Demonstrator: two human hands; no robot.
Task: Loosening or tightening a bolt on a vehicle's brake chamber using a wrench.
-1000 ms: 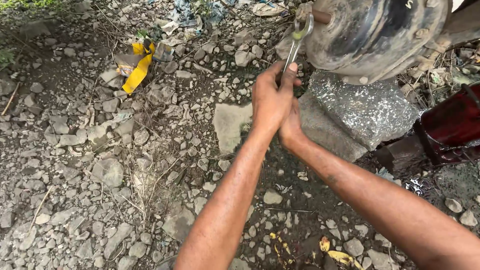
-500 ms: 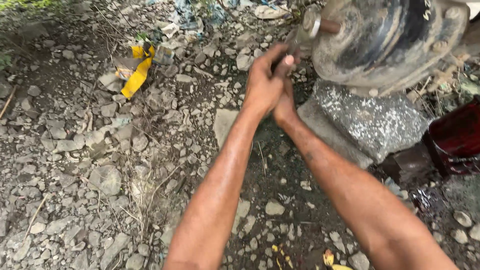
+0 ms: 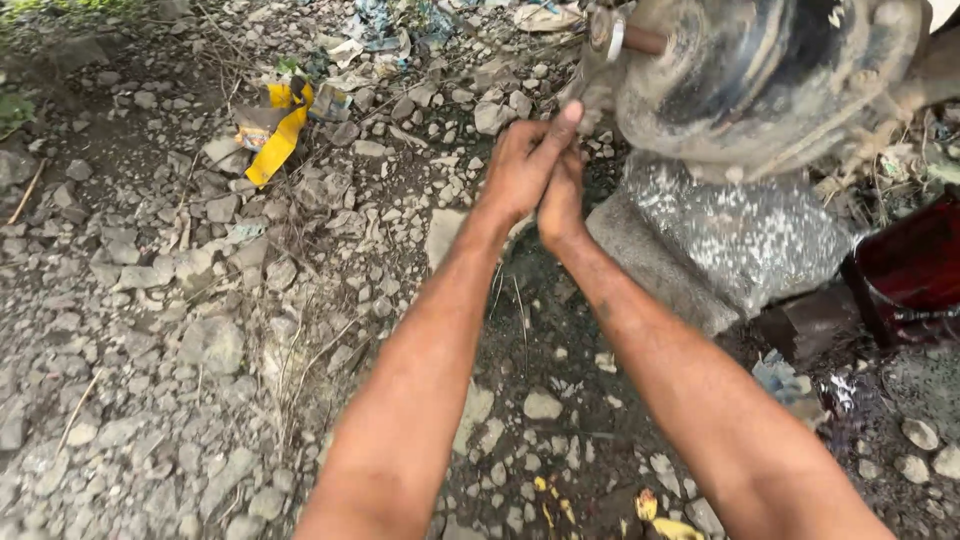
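head view
left hand (image 3: pixel 520 165): pressed against right, fingers stretched toward the hub, clamped on nothing visible.
right hand (image 3: pixel 562 205): tucked under left; grip cannot be told.
hub (image 3: pixel 760 75): top right, propped on stone block (image 3: pixel 740 235).
handling: likely heavy, rigid, grimy; best taken by the rim.
bolt (image 3: pixel 615 35): just beyond the fingertips.

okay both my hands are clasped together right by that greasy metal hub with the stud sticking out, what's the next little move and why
Probably keep both hands locked and pull steadily toward you. The left hand and right hand press together below the stud of the hub, which rests on a stone block; what they grip is hidden.
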